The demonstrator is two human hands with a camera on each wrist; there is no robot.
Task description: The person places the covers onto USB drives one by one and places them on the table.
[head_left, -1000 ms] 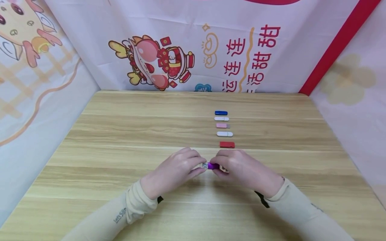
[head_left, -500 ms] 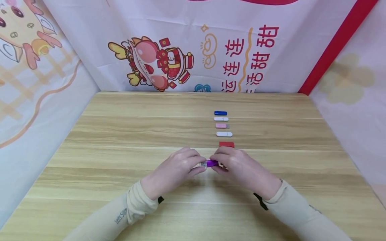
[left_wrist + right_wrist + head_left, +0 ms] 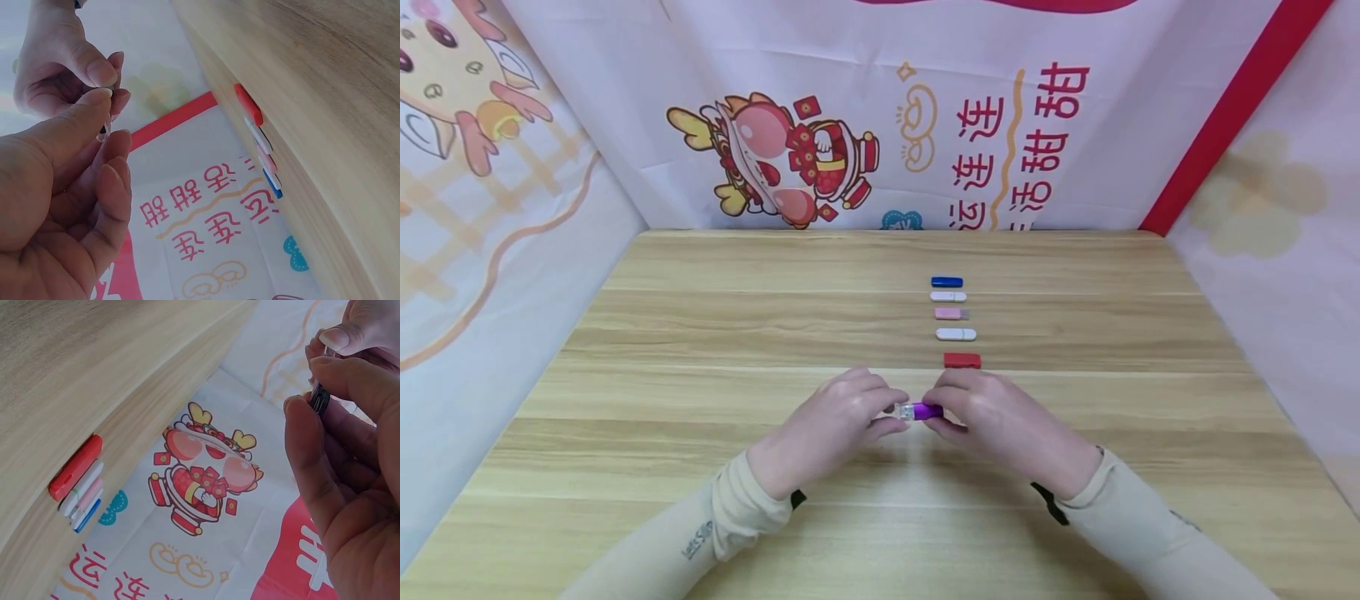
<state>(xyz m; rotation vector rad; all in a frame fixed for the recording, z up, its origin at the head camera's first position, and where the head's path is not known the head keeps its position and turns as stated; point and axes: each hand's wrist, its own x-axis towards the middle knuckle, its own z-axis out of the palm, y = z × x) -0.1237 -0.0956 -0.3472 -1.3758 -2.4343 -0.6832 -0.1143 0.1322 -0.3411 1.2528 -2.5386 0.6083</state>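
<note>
A purple USB flash drive [image 3: 928,411] is held between the two hands above the table, lying roughly level in the head view. My right hand [image 3: 992,421] pinches its purple body from the right, thumb below and fingers above. At the drive's other end is a clear cap [image 3: 906,412], which my left hand [image 3: 831,429] pinches between thumb and fingertips. The fingers partly cover both ends of the drive. In the right wrist view its dark end [image 3: 319,400] shows between the right thumb and fingers. Closest to the hands on the table is a red USB stick [image 3: 962,360].
Beyond the red stick, a column of USB sticks lies on the wooden table [image 3: 700,333]: a white one [image 3: 956,334], a pink one [image 3: 951,314], another white one [image 3: 948,297] and a blue one [image 3: 947,282]. A printed cloth [image 3: 850,50] hangs behind the table.
The drive tilted slightly, then came back level. My left fingertips have shifted a little to the left, and more of the clear cap shows. The right hand keeps its grip.
</note>
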